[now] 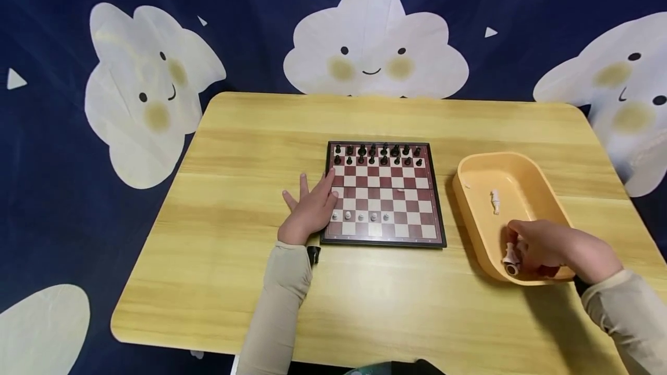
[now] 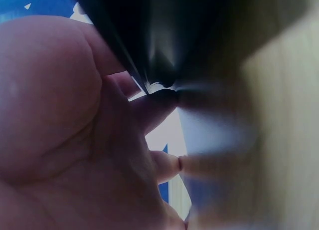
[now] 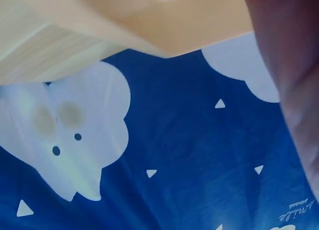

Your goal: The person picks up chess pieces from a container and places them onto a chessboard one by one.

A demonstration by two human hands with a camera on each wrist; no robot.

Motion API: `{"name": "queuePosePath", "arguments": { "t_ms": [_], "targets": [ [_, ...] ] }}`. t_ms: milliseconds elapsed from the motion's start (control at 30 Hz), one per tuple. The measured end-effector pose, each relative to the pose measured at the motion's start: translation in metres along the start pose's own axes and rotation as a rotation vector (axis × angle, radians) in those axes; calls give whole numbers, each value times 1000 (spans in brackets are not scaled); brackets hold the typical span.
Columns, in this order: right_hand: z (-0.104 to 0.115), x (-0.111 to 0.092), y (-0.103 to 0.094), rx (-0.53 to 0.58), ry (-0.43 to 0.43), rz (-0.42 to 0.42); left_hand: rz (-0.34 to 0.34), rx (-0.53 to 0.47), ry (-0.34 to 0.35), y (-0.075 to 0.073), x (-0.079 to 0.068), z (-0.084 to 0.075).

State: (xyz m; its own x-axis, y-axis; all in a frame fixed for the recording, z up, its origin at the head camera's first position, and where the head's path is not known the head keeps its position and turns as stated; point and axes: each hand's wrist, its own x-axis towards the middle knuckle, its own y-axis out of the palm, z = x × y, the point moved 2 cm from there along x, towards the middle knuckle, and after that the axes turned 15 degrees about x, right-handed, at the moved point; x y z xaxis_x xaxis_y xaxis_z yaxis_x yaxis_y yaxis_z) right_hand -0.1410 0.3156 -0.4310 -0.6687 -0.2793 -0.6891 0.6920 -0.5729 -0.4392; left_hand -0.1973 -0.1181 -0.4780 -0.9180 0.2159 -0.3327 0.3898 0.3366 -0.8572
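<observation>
My left hand (image 1: 310, 213) rests at the left edge of the chessboard (image 1: 411, 230), fingers spread, some overlapping its side. In the left wrist view, the palm (image 2: 45, 105) shows beside the board's dark edge (image 2: 194, 30). Black chess pieces (image 1: 384, 160) stand in two rows along the far side. Several white pawns (image 1: 374, 217) stand in a row at the near left. My right hand (image 1: 547, 247) reaches down into the orange plastic bin (image 1: 466, 224), beside white chess pieces (image 1: 510, 259). Its fingertips are mostly hidden, so I cannot tell whether it grips one.
Another white chess piece (image 1: 495, 201) lies farther up in the bin, right of the board. Both stand on a wooden table (image 1: 208, 271) with rounded corners. A dark blue curtain with clouds (image 1: 375, 39) hangs behind the table's far edge.
</observation>
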Motion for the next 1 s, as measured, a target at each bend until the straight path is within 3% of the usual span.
{"name": "queuePosePath", "arguments": {
  "t_ms": [267,567,633,733,767,833,900,1000],
  "targets": [
    [-3,-5,4,83,-33,-16,-10,6,6,6,-5,1],
    [-3,-16,-8,183,-94,-23,-34,6,12,2,-4,0],
    [-3,-19,-12,166,-138,-53,-29,5,11,2,-4,0],
    [-1,-22,-19,202,-281,-156,-22,4,9,2,-4,1],
    [-1,-23,-21,258,-336,-191,-19,7,8,2,-4,1],
    [0,-24,-26,471,-479,-199,-21,5,6,2,-3,1],
    [1,-23,-30,780,-620,-106,-23,6,6,2,-3,1],
    [4,-25,-33,1224,-716,139,-25,5,11,2,-2,0]
  ]
}}
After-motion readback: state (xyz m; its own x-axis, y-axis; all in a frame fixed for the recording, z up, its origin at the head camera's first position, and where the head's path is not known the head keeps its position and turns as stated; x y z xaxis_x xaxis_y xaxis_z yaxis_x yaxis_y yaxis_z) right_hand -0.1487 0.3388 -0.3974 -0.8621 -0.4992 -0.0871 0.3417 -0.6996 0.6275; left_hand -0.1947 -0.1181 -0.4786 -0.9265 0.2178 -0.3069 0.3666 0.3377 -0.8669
